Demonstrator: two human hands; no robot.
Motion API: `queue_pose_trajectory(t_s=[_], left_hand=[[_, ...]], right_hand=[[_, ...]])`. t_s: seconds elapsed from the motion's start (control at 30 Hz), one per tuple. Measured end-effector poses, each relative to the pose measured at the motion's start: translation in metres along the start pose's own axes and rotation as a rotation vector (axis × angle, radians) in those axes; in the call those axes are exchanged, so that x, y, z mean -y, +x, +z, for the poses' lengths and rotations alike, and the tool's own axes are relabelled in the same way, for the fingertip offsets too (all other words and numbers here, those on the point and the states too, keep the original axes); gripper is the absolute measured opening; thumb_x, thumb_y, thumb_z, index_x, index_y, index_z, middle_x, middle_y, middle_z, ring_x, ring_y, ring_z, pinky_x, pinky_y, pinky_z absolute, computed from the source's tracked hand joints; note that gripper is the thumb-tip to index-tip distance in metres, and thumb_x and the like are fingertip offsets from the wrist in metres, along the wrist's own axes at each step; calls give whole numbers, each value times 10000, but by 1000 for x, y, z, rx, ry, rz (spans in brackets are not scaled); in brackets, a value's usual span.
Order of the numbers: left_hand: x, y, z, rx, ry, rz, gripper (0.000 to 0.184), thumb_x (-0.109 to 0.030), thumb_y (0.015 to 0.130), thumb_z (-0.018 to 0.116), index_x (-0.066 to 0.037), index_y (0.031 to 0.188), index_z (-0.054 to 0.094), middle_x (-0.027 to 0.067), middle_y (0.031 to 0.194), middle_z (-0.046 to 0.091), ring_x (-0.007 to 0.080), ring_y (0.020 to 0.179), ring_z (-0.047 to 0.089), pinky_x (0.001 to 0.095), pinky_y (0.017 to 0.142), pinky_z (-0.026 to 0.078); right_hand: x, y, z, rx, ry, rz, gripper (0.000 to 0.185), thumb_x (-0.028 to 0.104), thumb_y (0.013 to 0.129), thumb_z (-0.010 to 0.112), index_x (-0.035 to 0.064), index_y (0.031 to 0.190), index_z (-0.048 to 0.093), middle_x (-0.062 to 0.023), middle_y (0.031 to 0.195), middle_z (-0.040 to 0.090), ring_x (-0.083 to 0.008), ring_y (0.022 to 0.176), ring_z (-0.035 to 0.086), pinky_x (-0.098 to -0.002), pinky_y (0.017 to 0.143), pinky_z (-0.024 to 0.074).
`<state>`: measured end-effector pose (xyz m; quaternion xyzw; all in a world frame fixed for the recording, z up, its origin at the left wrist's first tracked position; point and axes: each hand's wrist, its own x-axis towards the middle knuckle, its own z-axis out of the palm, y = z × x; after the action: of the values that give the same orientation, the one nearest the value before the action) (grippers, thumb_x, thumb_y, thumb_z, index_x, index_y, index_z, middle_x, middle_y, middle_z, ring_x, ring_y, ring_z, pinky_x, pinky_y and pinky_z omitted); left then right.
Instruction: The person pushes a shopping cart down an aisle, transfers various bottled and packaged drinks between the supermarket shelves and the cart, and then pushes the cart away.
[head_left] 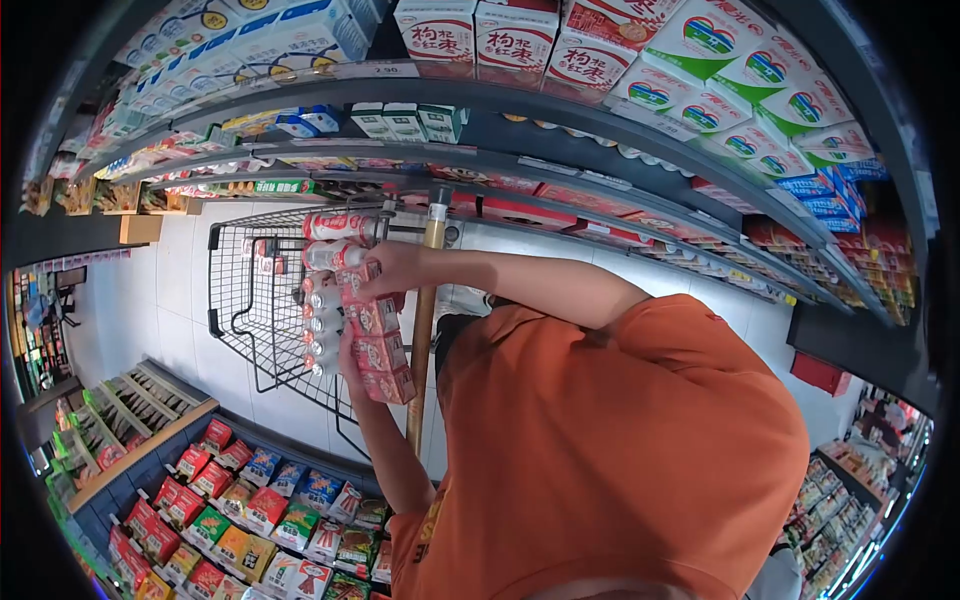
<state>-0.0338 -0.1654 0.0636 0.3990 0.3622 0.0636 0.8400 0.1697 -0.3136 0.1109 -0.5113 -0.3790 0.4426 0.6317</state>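
Red-and-pink boxes in a joined row are held between both hands over the near end of a wire shopping cart. My right hand has its fingers wrapped round the upper end of the row. On the row's left side, lower down, my left hand grips it, with part of its fingers hidden. Silver-topped bottles stand close beside the boxes, and larger red-and-white bottles lie just above. The cart's handle runs between the boxes and the orange shirt.
Shelves with stacked cartons stretch along the top and right. A bin edged in wood, full of colourful packets, stands at the lower left. Pale floor tiles show around the cart. A red box is at the right.
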Motion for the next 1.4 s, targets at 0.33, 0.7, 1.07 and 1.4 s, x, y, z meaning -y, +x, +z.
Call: queue_pose_trajectory(t_s=[0.33,0.7,1.07,1.4], left_hand=[[13,-7,22,65,-42,31,437,-378,1004,558,-64,1308,566,93,1155,680,213,948,696,362,809,593],[39,-11,20,825,-457,-111,901,-622,945,528,-31,1567,255,166,1565,372,351,1412,404,501,1145,369],[94,-86,214,716,516,-83,838,70,798,748,-8,1523,335,185,1299,621,226,1132,650,342,967,536],[270,-9,409,856,927,-142,580,-163,854,803,73,1323,556,91,1042,716,141,926,671,277,792,535]], right_hand=[[6,-24,2,-200,62,209,368,310,905,692,-52,977,687,-94,843,666,-169,654,680,-321,525,605],[18,-138,-7,-542,329,17,383,271,936,695,46,1240,643,5,1024,663,-49,881,606,-233,705,511],[-10,-376,-63,-679,367,92,453,190,911,747,36,1311,602,-11,1142,688,-79,1053,634,-257,888,517],[-49,-597,-146,-1299,157,150,432,171,905,762,-28,1255,605,-65,1117,715,-96,1006,658,-260,894,513]])
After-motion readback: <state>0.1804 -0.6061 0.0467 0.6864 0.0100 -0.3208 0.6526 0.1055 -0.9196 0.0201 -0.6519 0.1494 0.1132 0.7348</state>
